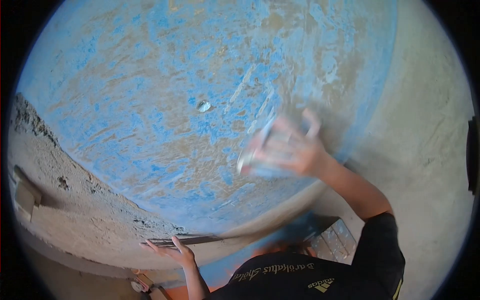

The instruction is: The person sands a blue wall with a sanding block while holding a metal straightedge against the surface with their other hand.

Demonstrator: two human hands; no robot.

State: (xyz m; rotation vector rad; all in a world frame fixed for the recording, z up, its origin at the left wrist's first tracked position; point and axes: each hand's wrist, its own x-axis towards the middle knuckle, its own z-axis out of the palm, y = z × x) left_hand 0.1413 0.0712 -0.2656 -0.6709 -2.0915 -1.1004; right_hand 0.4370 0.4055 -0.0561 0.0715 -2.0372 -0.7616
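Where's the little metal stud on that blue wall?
In the head view, the stud sits near the middle of the blue wall, up and to the left of the right hand, well above the left hand.

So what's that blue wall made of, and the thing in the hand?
The wall looks like plaster or cement under matte blue paint: the paint is worn off in brownish, scratchy patches. The tool in the right hand is blurred; its pale grey sheen hints at metal, perhaps a scraper blade, but that's uncertain.
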